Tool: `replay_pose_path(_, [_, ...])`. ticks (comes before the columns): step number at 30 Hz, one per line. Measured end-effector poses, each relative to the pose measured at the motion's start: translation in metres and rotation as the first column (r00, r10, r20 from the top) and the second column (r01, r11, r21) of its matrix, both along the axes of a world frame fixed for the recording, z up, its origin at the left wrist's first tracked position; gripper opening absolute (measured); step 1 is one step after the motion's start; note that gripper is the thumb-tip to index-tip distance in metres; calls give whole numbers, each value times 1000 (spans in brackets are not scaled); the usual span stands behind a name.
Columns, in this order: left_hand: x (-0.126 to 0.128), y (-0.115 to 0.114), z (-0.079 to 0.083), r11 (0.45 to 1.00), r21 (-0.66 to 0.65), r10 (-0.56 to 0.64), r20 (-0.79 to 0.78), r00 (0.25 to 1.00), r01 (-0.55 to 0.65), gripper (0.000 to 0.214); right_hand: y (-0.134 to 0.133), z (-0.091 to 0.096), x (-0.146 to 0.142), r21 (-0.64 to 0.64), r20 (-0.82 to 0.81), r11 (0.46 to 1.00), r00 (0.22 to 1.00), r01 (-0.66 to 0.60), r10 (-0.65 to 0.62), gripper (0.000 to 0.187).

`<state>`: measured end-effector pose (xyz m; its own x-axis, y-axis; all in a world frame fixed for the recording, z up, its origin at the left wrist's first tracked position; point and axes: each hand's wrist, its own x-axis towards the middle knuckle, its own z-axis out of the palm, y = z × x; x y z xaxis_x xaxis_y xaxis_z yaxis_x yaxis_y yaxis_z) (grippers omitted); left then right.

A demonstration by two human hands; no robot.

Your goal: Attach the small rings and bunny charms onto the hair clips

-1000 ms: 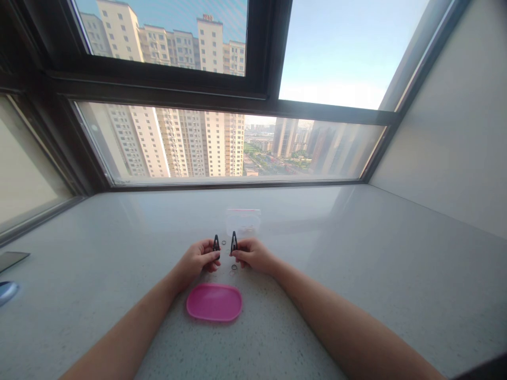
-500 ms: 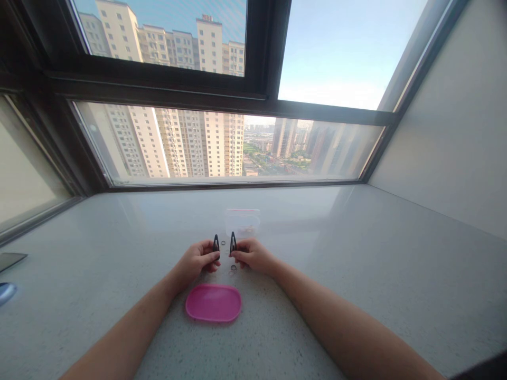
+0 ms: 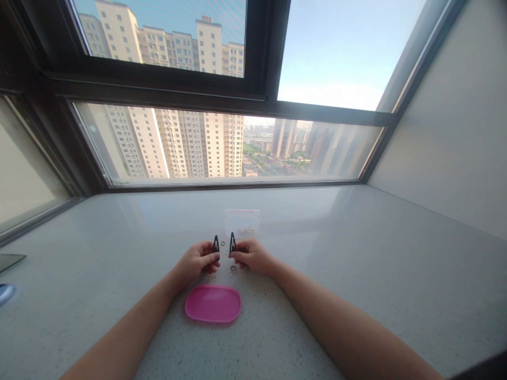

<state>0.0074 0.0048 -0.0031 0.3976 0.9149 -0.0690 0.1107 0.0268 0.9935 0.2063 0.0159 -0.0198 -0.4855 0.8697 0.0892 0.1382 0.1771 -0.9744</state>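
My left hand [image 3: 196,260] pinches a black snap hair clip [image 3: 216,244] and holds it upright on the pale stone sill. My right hand [image 3: 252,255] pinches a second black hair clip [image 3: 232,243], also upright, a few centimetres to the right of the first. Small rings [image 3: 233,268] lie on the sill between and just below my hands. A pink oval lid [image 3: 213,304] lies flat just in front of my hands. A clear plastic box [image 3: 242,221] with small items inside stands right behind the clips.
The speckled stone window sill [image 3: 356,253] runs wide to both sides. A dark-framed window [image 3: 253,100] closes the back and a wall rises at the right. At the far left edge lie a dark flat object [image 3: 11,259] and a blue thing [image 3: 6,293].
Both hands and the clips hold nearly the same pose; the view has shifted slightly.
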Motion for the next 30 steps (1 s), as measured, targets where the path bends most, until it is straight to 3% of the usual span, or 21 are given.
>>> replay_pose_path(30, [1,-2,2,1000,3,11,1,1000,-11,31,0,0,0,1,6,1000,1000,-4,4,20])
